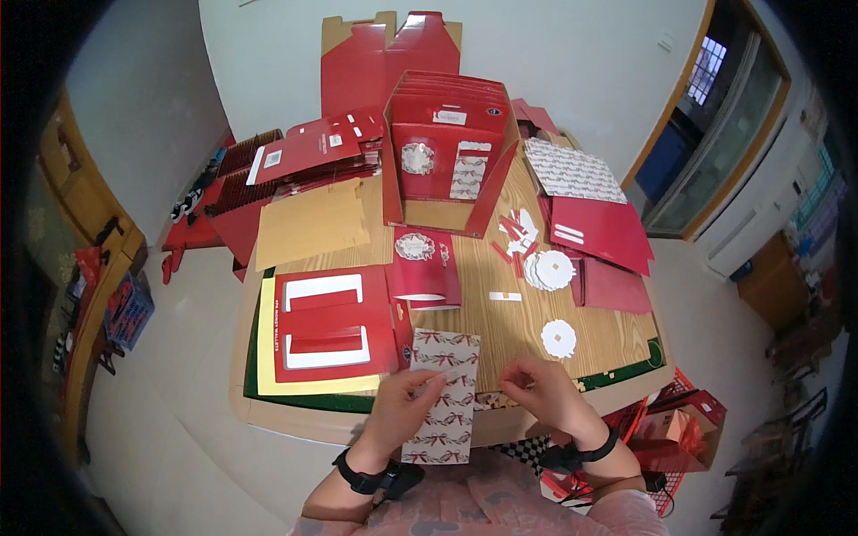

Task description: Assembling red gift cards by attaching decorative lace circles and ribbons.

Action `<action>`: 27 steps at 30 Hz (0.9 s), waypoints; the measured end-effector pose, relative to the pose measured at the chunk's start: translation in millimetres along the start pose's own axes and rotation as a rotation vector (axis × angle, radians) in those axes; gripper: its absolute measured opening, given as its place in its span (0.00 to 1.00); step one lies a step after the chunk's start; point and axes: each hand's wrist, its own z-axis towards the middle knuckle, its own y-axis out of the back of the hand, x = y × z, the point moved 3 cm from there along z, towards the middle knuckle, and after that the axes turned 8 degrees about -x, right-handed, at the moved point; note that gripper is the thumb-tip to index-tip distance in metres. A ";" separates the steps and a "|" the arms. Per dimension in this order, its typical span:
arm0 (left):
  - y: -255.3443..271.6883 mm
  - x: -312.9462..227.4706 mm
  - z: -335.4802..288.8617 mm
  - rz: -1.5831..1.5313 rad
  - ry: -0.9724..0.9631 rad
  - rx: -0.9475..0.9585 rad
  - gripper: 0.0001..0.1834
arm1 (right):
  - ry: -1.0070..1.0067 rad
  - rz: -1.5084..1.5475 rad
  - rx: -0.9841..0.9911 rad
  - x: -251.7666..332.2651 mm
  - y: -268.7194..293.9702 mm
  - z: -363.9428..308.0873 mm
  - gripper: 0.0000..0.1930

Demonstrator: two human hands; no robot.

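Observation:
My left hand [407, 406] is closed on the edge of a long white card [458, 402] patterned with red bows and grey-green sprigs. The card hangs over the table's near edge, close to my body. To its right, my right hand [541, 389] has thumb and fingers pinched together; whatever they might hold is hidden or too small to see. Ahead of the card lies a red folded wallet [444, 290] with a white ornate cut-out on it. Left of that rests a red printed sheet [322, 332] with two white-framed openings, over a yellow sheet [268, 362].
An upright red display box [393, 179] stands at the back, holding red packs. Right of it are bow-patterned sheets [572, 170], red cards [594, 234], scalloped white cut-outs [547, 271] and small red and white strips [516, 234]. Brown card [313, 223] and stacked red packs [313, 152] lie left.

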 end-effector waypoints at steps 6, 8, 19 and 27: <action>5.8 3.5 -1.0 -0.072 0.204 -0.003 0.10 | 0.037 -0.189 0.116 -54.0 -13.4 -17.4 0.07; 5.2 7.9 -0.1 -0.111 0.160 0.013 0.10 | 0.031 -0.192 0.103 -58.8 -14.7 -19.4 0.08; 1.8 7.5 -1.8 -0.112 0.173 0.032 0.11 | 0.007 -0.158 -0.039 -48.2 -6.7 -19.4 0.05; 0.5 12.0 -0.7 -0.118 0.153 0.041 0.11 | 0.030 -0.177 -0.013 -52.4 -6.6 -21.6 0.06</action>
